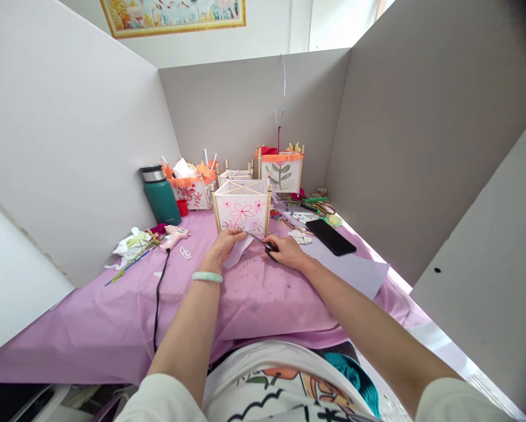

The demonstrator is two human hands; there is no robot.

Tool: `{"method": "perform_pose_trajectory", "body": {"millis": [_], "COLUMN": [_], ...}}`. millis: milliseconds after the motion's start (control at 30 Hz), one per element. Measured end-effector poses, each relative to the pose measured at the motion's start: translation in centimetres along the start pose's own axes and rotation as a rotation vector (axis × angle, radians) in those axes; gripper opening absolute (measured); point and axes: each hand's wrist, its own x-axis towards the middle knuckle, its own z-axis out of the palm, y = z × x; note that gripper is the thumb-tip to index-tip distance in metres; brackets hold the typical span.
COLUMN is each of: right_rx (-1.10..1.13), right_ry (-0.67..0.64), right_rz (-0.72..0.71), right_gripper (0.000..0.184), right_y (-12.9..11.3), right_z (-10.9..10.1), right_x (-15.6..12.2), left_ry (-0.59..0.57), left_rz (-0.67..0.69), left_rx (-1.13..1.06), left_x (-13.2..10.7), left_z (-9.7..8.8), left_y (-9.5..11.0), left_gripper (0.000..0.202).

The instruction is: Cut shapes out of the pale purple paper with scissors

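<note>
Holding paper (235, 253), left hand (228, 241) meets likely scissors (269, 248) in right hand (287, 252).

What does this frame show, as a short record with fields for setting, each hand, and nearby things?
setting: table under a purple cloth, grey partitions on three sides
left hand: holds a pale paper; green bracelet on the wrist
right hand: holds scissors, blades pointing at the paper
just behind the hands: square lantern with pink flowers
left side: green flask, pink glue gun with black cord
right side: black phone, lying flat
</note>
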Motion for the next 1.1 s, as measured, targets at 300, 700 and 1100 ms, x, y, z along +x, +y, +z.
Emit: {"method": "perform_pose_trajectory", "body": {"millis": [300,700,1100], "right_rx": [-0.010,-0.026,-0.046], "right_ry": [0.008,0.006,-0.001], "right_rz": [-0.011,-0.008,0.039], "right_gripper": [0.040,0.035,0.037], "right_y": [-0.15,0.10,-0.19], "right_z": [0.10,0.07,-0.14], "right_x": [0.03,0.17,0.08], "left_ry": [-0.044,-0.057,0.074], "left_rz": [0.005,-0.004,0.018], "left_rx": [0.022,0.026,-0.019], "left_x": [-0.16,-0.22,-0.15], "left_z": [0.19,0.12,0.22], "left_y": [0.02,0.07,0.26], "left_gripper": [0.019,0.021,0.022]}}
